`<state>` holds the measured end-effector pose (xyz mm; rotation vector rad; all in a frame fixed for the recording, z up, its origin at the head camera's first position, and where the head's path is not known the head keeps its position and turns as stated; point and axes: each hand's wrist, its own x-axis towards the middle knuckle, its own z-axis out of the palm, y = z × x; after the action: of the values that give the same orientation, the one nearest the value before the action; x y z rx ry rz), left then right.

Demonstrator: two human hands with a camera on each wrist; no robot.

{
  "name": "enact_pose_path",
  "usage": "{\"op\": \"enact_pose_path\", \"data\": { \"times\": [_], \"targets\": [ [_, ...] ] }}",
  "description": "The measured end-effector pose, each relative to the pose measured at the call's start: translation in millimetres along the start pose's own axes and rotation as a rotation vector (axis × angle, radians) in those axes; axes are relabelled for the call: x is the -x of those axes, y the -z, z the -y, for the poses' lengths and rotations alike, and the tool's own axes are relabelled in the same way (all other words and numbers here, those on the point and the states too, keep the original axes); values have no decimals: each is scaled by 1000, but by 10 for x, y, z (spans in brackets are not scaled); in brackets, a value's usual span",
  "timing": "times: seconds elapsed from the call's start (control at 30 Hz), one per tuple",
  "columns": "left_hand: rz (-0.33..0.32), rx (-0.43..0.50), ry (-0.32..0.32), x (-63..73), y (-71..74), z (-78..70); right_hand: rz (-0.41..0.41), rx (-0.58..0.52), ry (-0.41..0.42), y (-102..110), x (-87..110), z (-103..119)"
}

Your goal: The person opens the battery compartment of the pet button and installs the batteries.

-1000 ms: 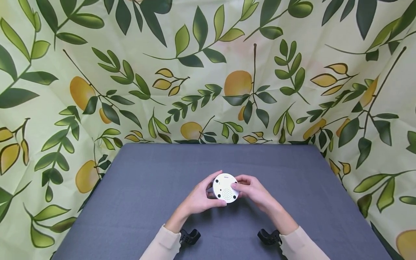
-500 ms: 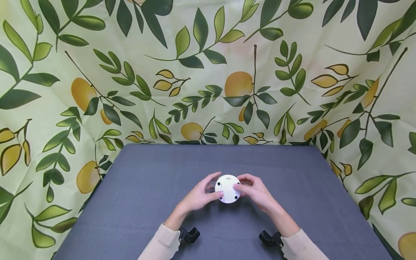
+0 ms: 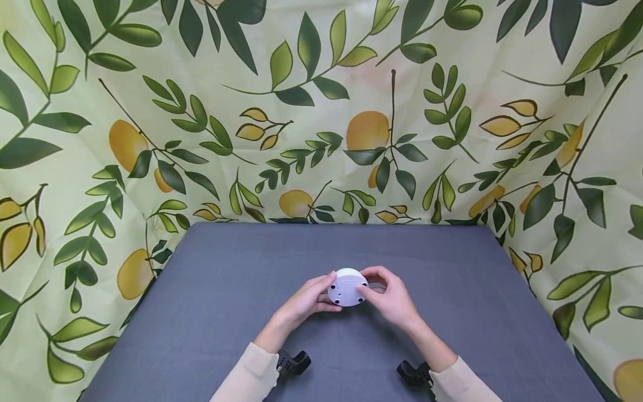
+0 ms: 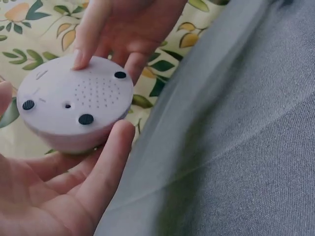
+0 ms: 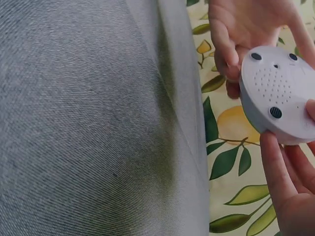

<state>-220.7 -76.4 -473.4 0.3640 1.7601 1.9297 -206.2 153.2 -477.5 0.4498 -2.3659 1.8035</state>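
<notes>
A round white device [image 3: 346, 291] is held up over the table, its flat underside turned toward the head camera. In the left wrist view that underside carries a cluster of small speaker holes [image 4: 97, 92], dark round feet and a small hole. My right hand [image 3: 394, 298] pinches its right side, thumb pressed on the underside and fingers behind. My left hand [image 3: 306, 297] curls round the left side, one fingertip at the upper rim and the thumb by the lower edge. From the right wrist view, left fingers [image 5: 227, 56] touch the rim. The device's other face is mostly hidden.
A dark grey-blue cloth [image 3: 241, 257] covers the table. Behind and at both sides hangs a pale curtain [image 3: 321, 123] printed with leaves and oranges. Black wrist mounts [image 3: 295, 363] sit at both cuffs, low over the table.
The device has tilted, so its underside looks narrower and shaded and its bright rim shows on top. My left thumb went onto the underside, then off to the lower edge.
</notes>
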Motion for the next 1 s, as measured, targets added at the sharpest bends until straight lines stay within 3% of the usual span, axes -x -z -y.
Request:
{"op": "enact_pose_path", "data": {
  "times": [0.23, 0.57, 0.8, 0.9, 1.0],
  "targets": [
    [-29, 10, -9, -32, -26, 5, -17, 10, 39, -51, -9, 7],
    [-63, -28, -56, -37, -18, 37, 73, -77, -17, 19, -10, -4],
    [-148, -235, -161, -18, -5, 17, 128, -135, -108, 78, -42, 14],
    [-153, -292, -192, -21, -8, 5, 165, -186, -148, 98, -56, 15],
    [-144, -340, -215, -36, -5, 9, 183, -166, -171, 114, -65, 22]
  ]
}}
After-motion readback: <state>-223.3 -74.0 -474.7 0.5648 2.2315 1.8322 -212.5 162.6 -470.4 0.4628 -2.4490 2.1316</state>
